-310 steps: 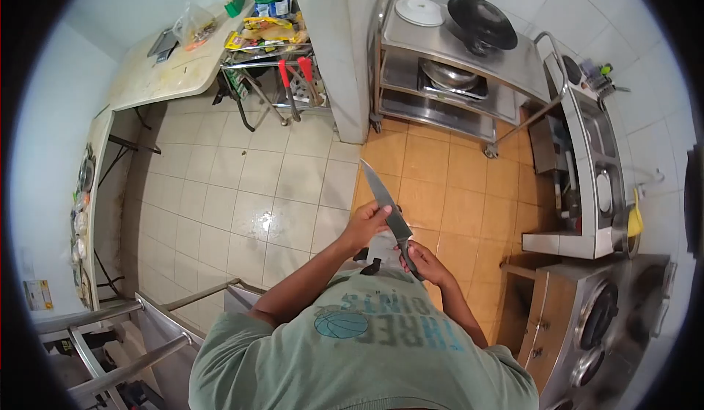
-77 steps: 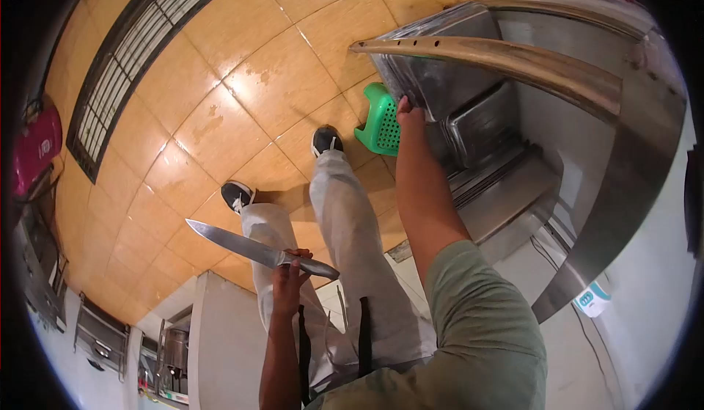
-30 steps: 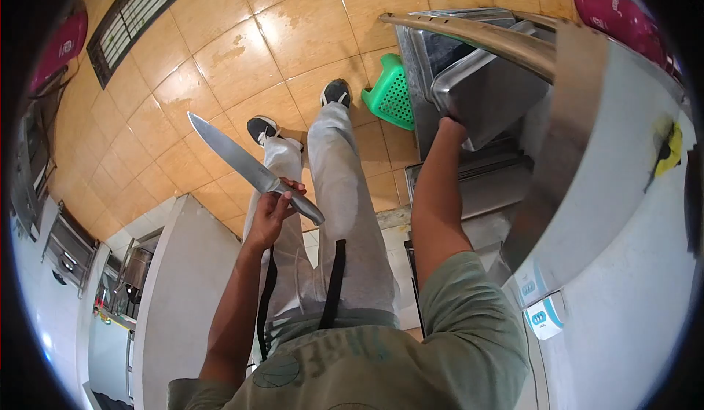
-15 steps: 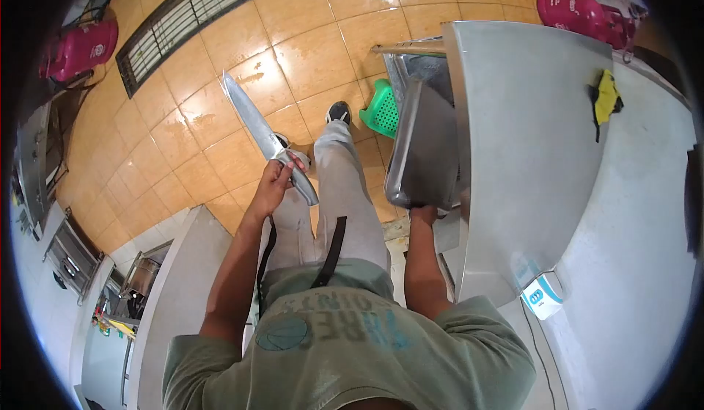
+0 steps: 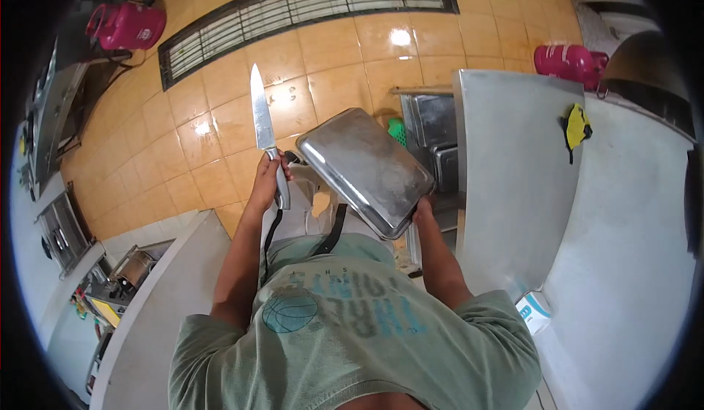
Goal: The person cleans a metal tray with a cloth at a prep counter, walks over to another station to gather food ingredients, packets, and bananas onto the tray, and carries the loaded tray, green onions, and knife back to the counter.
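Note:
A large kitchen knife point(image 5: 261, 113) points forward, its grey handle wrapped in the closed fingers of my left hand point(image 5: 270, 179). My right hand point(image 5: 422, 209) grips a rectangular metal tray point(image 5: 370, 168) by its near right corner. The tray is tilted in front of my legs, with its smooth, slightly stained outer face toward me. My right fingers are partly hidden behind the tray's edge. Knife and tray are apart from each other.
To the right stands a steel table point(image 5: 517, 182) with more metal trays point(image 5: 445, 168) under it. A yellow and black item point(image 5: 578, 126) lies on top. A green plastic stool point(image 5: 397, 131) shows beyond the tray. Pink gas cylinders point(image 5: 568, 64) and a floor drain grate point(image 5: 308, 3) are further off.
My right hand has drawn the tray out from beside the table, leftward in front of my legs. The knife in my left hand now points more straight ahead.

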Demonstrator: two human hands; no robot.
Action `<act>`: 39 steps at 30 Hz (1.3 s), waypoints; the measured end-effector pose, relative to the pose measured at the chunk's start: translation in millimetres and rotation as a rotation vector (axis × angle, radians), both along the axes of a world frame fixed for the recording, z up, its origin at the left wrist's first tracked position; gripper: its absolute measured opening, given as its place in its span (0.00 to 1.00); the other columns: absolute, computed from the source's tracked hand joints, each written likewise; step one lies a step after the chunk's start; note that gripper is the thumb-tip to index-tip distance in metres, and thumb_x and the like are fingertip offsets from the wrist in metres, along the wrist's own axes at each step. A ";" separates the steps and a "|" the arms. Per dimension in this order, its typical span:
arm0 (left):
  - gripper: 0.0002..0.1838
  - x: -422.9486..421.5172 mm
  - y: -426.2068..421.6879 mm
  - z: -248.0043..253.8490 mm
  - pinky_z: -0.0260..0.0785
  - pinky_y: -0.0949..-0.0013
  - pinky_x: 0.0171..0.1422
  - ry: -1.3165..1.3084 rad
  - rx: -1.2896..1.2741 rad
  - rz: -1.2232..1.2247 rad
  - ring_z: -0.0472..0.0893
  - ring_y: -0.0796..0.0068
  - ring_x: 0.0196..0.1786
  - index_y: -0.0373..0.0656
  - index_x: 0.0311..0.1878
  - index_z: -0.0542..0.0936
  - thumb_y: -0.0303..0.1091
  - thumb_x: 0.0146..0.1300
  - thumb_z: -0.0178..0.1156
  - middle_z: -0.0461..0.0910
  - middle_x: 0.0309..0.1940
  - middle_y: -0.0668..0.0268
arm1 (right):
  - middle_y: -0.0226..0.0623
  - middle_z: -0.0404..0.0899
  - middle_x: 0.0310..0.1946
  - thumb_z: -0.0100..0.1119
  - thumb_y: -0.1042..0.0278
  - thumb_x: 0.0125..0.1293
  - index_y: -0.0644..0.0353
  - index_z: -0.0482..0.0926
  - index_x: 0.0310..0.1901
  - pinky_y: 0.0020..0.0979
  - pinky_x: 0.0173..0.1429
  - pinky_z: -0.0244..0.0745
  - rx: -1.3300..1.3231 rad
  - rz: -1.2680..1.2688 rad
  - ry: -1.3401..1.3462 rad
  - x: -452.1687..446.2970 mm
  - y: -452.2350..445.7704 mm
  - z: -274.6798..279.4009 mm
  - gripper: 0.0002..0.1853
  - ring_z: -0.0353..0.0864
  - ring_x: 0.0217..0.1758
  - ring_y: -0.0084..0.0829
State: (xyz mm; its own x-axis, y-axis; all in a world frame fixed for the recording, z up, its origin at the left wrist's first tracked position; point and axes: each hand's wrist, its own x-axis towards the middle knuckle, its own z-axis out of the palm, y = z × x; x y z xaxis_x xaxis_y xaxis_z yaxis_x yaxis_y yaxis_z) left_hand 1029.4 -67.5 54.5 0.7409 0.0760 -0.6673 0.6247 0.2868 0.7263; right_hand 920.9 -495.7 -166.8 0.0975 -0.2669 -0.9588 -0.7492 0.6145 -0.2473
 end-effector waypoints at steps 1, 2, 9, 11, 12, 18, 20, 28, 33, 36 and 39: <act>0.09 -4.8 11.9 0.8 0.70 0.71 0.35 -0.018 0.012 0.034 0.72 0.77 0.29 0.43 0.46 0.68 0.37 0.72 0.43 0.70 0.29 0.68 | 0.43 0.73 0.56 0.46 0.61 0.66 0.63 0.67 0.60 0.40 0.57 0.71 -0.075 0.081 0.020 20.6 12.5 15.2 0.24 0.75 0.55 0.40; 0.09 -8.4 24.8 4.2 0.69 0.72 0.32 -0.036 0.023 0.068 0.72 0.77 0.28 0.42 0.45 0.68 0.37 0.72 0.43 0.70 0.28 0.68 | 0.44 0.73 0.56 0.45 0.62 0.66 0.64 0.68 0.59 0.40 0.56 0.71 -0.152 0.161 0.038 45.6 30.7 46.3 0.22 0.75 0.55 0.40; 0.15 -20.6 125.4 34.6 0.64 0.76 0.22 -0.009 0.218 0.066 0.68 0.81 0.17 0.47 0.30 0.68 0.45 0.66 0.55 0.67 0.17 0.72 | 0.45 0.76 0.50 0.37 0.64 0.69 0.64 0.70 0.56 0.38 0.52 0.72 -0.385 0.344 -0.165 92.4 123.6 131.3 0.19 0.77 0.50 0.40; 0.17 -15.9 158.3 38.6 0.64 0.75 0.24 -0.029 0.252 0.005 0.69 0.82 0.19 0.47 0.28 0.68 0.47 0.64 0.59 0.67 0.17 0.72 | 0.47 0.75 0.49 0.35 0.65 0.70 0.65 0.69 0.55 0.37 0.53 0.72 -0.383 0.340 -0.254 90.0 147.8 137.5 0.19 0.77 0.50 0.39; 0.16 -9.7 175.0 38.8 0.65 0.75 0.25 -0.063 0.270 -0.026 0.69 0.82 0.19 0.47 0.28 0.68 0.47 0.64 0.59 0.68 0.17 0.73 | 0.46 0.76 0.48 0.36 0.63 0.71 0.66 0.69 0.56 0.37 0.53 0.73 -0.339 0.278 -0.308 88.6 157.7 140.6 0.19 0.77 0.49 0.38; 0.16 23.8 201.8 35.8 0.72 0.68 0.43 -0.165 0.302 -0.267 0.77 0.77 0.37 0.45 0.33 0.70 0.45 0.61 0.63 0.77 0.31 0.67 | 0.46 0.77 0.45 0.37 0.61 0.69 0.68 0.72 0.51 0.37 0.51 0.71 -0.341 0.186 -0.438 45.0 167.8 139.4 0.20 0.77 0.49 0.35; 0.15 33.5 176.2 40.5 0.72 0.65 0.49 -0.159 0.312 -0.352 0.77 0.74 0.45 0.43 0.38 0.70 0.41 0.61 0.63 0.76 0.39 0.65 | 0.43 0.78 0.41 0.37 0.61 0.69 0.65 0.73 0.50 0.36 0.50 0.72 -0.396 0.121 -0.428 32.2 154.7 132.3 0.19 0.77 0.44 0.33; 0.11 60.2 103.7 8.7 0.67 0.70 0.44 -0.159 0.055 -0.646 0.74 0.78 0.40 0.44 0.37 0.73 0.35 0.59 0.65 0.75 0.38 0.68 | 0.41 0.77 0.40 0.36 0.60 0.71 0.66 0.74 0.46 0.35 0.49 0.68 -0.533 -0.161 -0.372 -57.5 135.5 177.2 0.19 0.73 0.43 0.29; 0.13 47.0 69.9 7.4 0.62 0.74 0.39 -0.129 0.009 -0.745 0.71 0.81 0.34 0.49 0.27 0.67 0.31 0.59 0.64 0.76 0.34 0.69 | 0.41 0.76 0.37 0.38 0.62 0.69 0.65 0.74 0.44 0.35 0.47 0.68 -0.605 -0.296 -0.334 -120.4 139.4 183.1 0.17 0.73 0.41 0.30; 0.12 39.1 52.8 1.7 0.62 0.75 0.40 -0.128 0.072 -0.815 0.71 0.82 0.33 0.49 0.28 0.68 0.28 0.59 0.63 0.75 0.28 0.71 | 0.44 0.77 0.40 0.36 0.62 0.71 0.68 0.75 0.46 0.34 0.50 0.67 -0.606 -0.375 -0.250 -152.8 148.0 193.2 0.19 0.74 0.42 0.33; 0.11 5.8 39.0 -6.3 0.60 0.76 0.33 -0.169 0.074 -0.828 0.68 0.83 0.27 0.50 0.29 0.68 0.28 0.59 0.63 0.70 0.24 0.75 | 0.42 0.78 0.37 0.37 0.61 0.71 0.68 0.75 0.45 0.33 0.49 0.67 -0.617 -0.415 -0.302 -193.2 131.5 180.3 0.19 0.75 0.41 0.33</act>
State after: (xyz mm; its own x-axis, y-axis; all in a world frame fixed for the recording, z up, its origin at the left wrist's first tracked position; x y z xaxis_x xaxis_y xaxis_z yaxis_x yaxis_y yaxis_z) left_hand 1035.2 -28.5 48.2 0.6660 -0.4955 -0.5576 0.4941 -0.2671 0.8274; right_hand 727.7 -364.2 13.6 0.1058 -0.8118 -0.5742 -0.3363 0.5142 -0.7890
